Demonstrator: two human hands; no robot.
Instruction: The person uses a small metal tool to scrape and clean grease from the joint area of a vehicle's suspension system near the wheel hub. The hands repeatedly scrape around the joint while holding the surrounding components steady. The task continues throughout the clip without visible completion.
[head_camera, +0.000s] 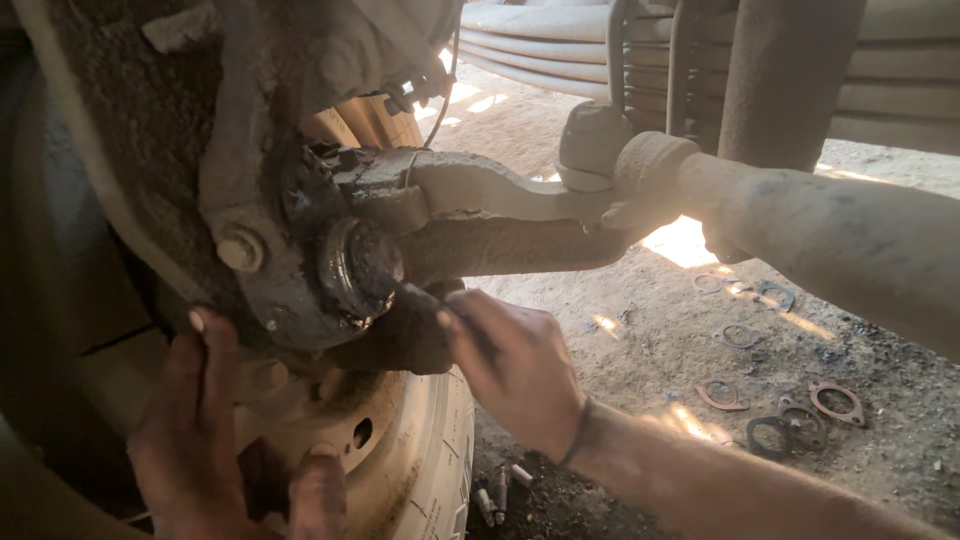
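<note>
Left hand (195, 430): fingers spread, bracing the dust-caked steel steering knuckle (270, 250) from below.
Right hand (515, 365): closed around a dark, thin tool (420, 298), tip at the round greasy cap (358, 268).
Ground beyond the right hand: flat metal gaskets (790, 405), scattered.

Round dark cap (358, 268) on the underside of the wheel knuckle (270, 240), greasy, mud-caked, face turned toward camera, rim edge visible. A small dark tool (425, 300) sits pinched in the right hand (515, 370), its tip touching the cap's lower right edge; tool shape hard to tell. Left hand (190, 440) rests flat against the dirty hub below the knuckle, fingers pointing up, one fingertip just under the flange bolt (240, 250).
</note>
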